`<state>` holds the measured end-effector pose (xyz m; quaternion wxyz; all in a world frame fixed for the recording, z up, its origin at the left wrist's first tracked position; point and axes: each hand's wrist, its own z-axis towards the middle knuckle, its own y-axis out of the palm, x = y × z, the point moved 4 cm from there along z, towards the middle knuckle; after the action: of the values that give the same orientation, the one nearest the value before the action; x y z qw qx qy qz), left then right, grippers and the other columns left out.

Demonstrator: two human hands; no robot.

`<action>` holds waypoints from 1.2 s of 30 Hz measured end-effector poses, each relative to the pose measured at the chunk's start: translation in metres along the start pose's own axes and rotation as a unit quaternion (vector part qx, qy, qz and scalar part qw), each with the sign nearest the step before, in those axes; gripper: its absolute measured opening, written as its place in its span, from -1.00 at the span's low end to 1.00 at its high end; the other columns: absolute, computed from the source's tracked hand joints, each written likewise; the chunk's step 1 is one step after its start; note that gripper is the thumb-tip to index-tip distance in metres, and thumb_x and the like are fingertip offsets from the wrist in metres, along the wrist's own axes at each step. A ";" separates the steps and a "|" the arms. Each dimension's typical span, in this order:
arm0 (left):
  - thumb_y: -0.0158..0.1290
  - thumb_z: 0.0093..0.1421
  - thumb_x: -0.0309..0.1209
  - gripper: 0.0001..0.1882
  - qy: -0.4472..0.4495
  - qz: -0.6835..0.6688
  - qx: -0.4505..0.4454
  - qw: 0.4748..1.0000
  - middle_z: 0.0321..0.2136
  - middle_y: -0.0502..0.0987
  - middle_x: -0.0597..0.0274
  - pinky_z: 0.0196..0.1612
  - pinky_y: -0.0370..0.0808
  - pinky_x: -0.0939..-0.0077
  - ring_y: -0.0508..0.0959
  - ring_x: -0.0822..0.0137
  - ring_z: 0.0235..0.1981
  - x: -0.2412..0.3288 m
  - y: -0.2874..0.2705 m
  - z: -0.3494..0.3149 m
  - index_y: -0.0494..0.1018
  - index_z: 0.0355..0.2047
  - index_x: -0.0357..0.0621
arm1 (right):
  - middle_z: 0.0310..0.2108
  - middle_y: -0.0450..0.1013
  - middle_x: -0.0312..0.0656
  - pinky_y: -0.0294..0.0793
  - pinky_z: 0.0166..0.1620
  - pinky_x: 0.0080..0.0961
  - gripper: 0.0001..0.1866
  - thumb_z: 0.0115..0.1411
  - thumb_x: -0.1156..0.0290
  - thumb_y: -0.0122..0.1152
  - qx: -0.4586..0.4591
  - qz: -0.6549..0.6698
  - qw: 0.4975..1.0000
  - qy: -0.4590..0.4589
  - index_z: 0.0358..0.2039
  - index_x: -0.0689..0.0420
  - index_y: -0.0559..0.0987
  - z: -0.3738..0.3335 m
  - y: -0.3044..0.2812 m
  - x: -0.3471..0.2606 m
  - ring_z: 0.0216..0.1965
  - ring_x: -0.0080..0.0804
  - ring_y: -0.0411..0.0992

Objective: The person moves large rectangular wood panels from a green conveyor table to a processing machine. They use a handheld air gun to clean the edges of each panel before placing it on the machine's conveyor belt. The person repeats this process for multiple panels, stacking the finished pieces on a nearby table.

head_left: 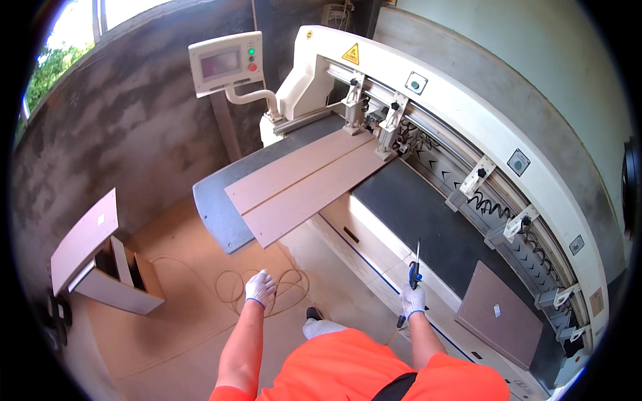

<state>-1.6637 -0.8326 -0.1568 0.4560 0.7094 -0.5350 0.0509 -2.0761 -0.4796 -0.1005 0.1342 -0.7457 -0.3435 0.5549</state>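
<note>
My right hand (pixel 412 300), in a white knit glove, grips an air blow gun (pixel 414 275), blue and black with a thin metal nozzle pointing away from me. It hovers by the front edge of the machine's dark table (pixel 428 207). My left hand (pixel 260 288), also gloved, hangs over the floor with its fingers curled in and nothing visible in them. Two long pinkish-brown boards (pixel 304 182) lie side by side on the machine, their far ends beneath white clamps (pixel 386 134). Another brown board (pixel 500 313) with a small label rests on the table to my right.
A control panel (pixel 226 63) on a curved arm stands at the far left of the white machine (pixel 468 87). A thin hose (pixel 231 287) lies coiled on the floor. At the left, a pinkish board (pixel 87 237) leans over an open box-like cabinet (pixel 124 294).
</note>
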 end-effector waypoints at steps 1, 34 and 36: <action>0.02 0.40 -0.31 -0.70 0.000 -0.017 -0.025 1.000 -0.66 0.14 0.48 -0.67 0.01 0.54 0.14 0.52 -0.72 0.010 0.017 0.013 0.22 -0.48 0.09 | -0.64 0.51 -0.12 0.44 -0.46 -0.27 -0.54 0.22 0.01 0.23 -0.013 0.033 0.999 0.022 -0.48 0.22 0.60 -0.007 0.005 -0.014 -0.58 -0.29 0.52; 0.16 0.30 -0.46 -0.69 0.096 0.208 0.136 0.964 -0.26 0.55 0.22 -0.33 0.62 0.36 0.59 0.31 -0.34 0.241 -0.110 0.049 0.38 0.01 -0.17 | -0.58 0.52 -0.26 0.43 -0.43 -0.37 -0.67 0.05 0.11 0.44 -0.216 -0.208 0.935 -0.190 -0.46 0.14 0.63 -0.082 0.290 -0.335 -0.57 -0.43 0.45; 0.18 0.28 -0.49 -0.53 0.166 0.185 0.143 0.958 -0.01 0.54 -0.02 -0.08 0.62 0.24 0.58 0.16 -0.04 0.227 -0.101 0.031 0.31 0.14 -0.33 | -0.59 0.52 -0.26 0.41 -0.51 -0.38 -0.68 -0.05 0.16 0.52 -0.296 -0.138 0.938 -0.117 -0.42 0.12 0.66 -0.074 0.316 -0.325 -0.64 -0.46 0.41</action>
<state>-1.4998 -1.0152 -0.1073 0.4150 0.6370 -0.5610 0.3276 -1.9414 -0.9113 -0.0200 -0.0587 -0.6267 -0.6055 0.4871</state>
